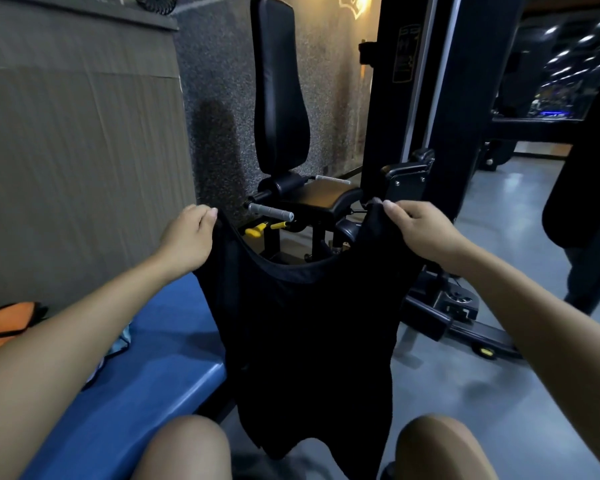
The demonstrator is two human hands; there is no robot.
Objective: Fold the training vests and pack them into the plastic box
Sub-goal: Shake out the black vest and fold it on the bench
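Observation:
A black training vest (pixel 305 341) hangs upright in front of me, spread wide between my knees. My left hand (pixel 189 237) pinches its left shoulder strap and my right hand (pixel 420 230) pinches its right shoulder strap, both at the same height. The vest's lower hem dangles just above the floor. An orange vest (pixel 6 323) lies on the blue bench at the far left, partly behind my left forearm. A light blue cloth (pixel 120 344) peeks out under that forearm. No plastic box is in view.
A blue padded bench (pixel 160 368) runs along my left side against a grey wall panel (pixel 77 150). A black gym machine with seat and backrest (pixel 278 98) stands straight ahead, its frame base (pixel 465 323) on the grey floor at right. A person in dark clothes (pixel 589 202) stands at the right edge.

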